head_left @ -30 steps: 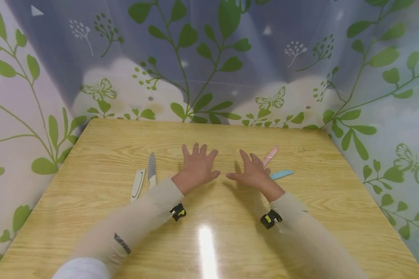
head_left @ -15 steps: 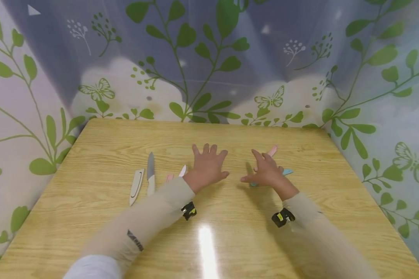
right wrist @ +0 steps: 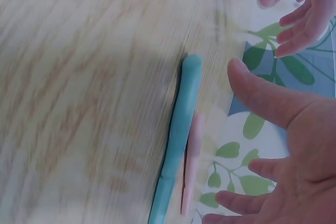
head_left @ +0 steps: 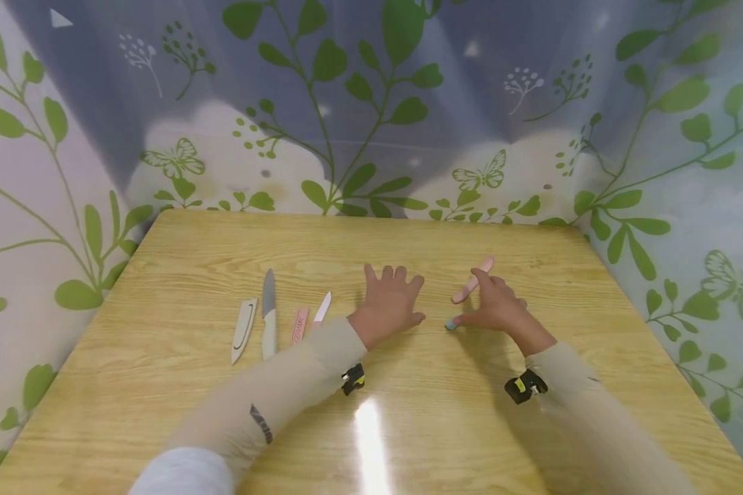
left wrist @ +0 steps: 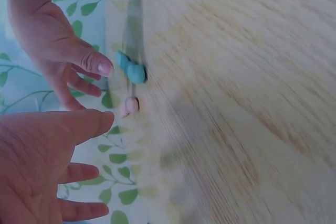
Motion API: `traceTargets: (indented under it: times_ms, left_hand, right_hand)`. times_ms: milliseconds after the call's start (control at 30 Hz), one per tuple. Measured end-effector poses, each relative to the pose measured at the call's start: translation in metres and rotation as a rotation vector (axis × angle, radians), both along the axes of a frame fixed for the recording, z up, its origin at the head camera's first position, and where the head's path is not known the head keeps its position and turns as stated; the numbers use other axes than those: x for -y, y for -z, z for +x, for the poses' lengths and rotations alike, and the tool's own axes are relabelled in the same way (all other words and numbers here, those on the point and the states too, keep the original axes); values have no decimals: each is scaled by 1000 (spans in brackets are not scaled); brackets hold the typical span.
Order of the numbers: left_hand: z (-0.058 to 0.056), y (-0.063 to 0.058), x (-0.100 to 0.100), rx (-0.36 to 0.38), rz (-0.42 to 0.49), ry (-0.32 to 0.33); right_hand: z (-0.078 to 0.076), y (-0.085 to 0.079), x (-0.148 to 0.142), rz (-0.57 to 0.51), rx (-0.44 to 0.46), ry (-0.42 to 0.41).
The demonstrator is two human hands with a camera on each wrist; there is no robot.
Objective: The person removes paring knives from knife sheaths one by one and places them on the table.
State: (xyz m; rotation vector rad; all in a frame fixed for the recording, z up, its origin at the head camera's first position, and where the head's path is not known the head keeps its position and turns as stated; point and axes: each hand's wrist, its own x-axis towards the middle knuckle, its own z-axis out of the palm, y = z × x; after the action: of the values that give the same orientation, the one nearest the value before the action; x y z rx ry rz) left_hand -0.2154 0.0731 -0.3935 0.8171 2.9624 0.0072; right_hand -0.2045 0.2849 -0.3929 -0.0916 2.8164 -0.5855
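My left hand (head_left: 386,306) hovers over the middle of the table with fingers spread, holding nothing. My right hand (head_left: 501,306), fingers also spread, is over a slim teal tool (right wrist: 181,103), which has a rounded end and a seam across it. The head view shows only that end; the hand covers the rest. Just beyond it lies a similar slim pink tool (head_left: 462,294), partly behind the right fingers. Left of my left hand is a small pink-handled knife (head_left: 323,307), its handle partly behind the sleeve.
A lettered pink sheath (head_left: 300,324) lies beside the small knife. Further left are a larger knife (head_left: 269,295) with a pale handle and a beige sheath (head_left: 244,331). The wood-grain table (head_left: 421,426) meets a leaf-patterned curtain (head_left: 371,158) at the back.
Both hands have moved right, still spread. The small knife and pink sheath have come out from behind the left arm, while the right hand now covers most of the teal tool.
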Motion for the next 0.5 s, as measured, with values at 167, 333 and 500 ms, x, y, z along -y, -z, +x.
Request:
traceTargets:
  times_ms: [167,333,500]
  left_hand:
    - [2,1,-12,14,22,19]
    - [6,0,-25,6,23,35]
    - [10,-1,-36,5,33,56]
  right_hand:
    - [-1,-2,-11,20,32,-19]
    - [-2,-5,-21,51,80,-16]
    - [-1,-7,-27,93,96,-11]
